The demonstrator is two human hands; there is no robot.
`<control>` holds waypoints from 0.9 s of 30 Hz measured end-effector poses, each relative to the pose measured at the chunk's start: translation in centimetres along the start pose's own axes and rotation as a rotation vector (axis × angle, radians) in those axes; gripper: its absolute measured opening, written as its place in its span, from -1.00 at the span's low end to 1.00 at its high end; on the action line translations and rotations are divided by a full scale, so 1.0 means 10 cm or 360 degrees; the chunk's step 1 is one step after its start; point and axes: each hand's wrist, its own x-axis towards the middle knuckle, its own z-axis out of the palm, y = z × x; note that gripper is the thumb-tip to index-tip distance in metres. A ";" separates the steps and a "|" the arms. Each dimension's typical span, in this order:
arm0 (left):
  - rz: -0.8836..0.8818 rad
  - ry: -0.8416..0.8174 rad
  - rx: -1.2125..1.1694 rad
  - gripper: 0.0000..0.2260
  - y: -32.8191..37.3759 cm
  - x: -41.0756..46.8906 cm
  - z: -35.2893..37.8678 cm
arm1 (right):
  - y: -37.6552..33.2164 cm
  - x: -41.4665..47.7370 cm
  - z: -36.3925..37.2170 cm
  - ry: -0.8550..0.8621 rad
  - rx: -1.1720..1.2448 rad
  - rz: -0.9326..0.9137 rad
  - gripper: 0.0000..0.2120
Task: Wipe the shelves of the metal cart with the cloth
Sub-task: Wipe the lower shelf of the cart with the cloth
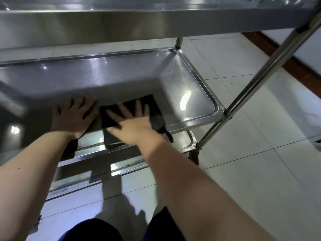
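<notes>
Seen from the head camera, looking down under the top shelf (104, 23) of the metal cart (260, 78). Presses the right hand (133, 122) flat on the dark cloth (152, 105), fingers straight and spread, not curled round it. Rests the left hand (74, 117) just beside the cloth on the middle shelf (121, 73), fingers straight and spread too, holding nothing. Finds the cloth near the front edge of the middle shelf, a little to the right, with one bit hanging over the front rim. Looks like wiping the middle shelf right now. Cannot tell from the shine which parts are clean: too blurry, and dark under the top shelf. Shows mostly the side of the top shelf, so cannot tell if wiped or not. Shows a strip of the bottom shelf (73, 180) lower down, with no cloth on it. Probably leaves the rest of the middle shelf and the whole bottom shelf to wipe.
</notes>
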 end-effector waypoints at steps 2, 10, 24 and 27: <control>0.0003 -0.0003 -0.0019 -0.41 -0.01 -0.01 -0.01 | -0.10 0.02 -0.01 -0.0047 0.0028 -0.0126 -0.39; 0.0017 -0.0013 -0.0087 -0.47 0.02 0.01 -0.01 | 1.69 -0.34 -0.25 0.0056 0.0131 0.0710 -0.37; 0.0151 -0.0151 -0.0178 -0.53 -0.40 0.18 -0.15 | -0.18 0.15 0.00 -0.0016 0.0034 0.0056 -0.36; 0.0005 -0.0084 -0.0110 -0.54 -1.09 0.06 -0.18 | 0.55 0.03 -0.14 -0.0011 0.0070 0.0365 -0.34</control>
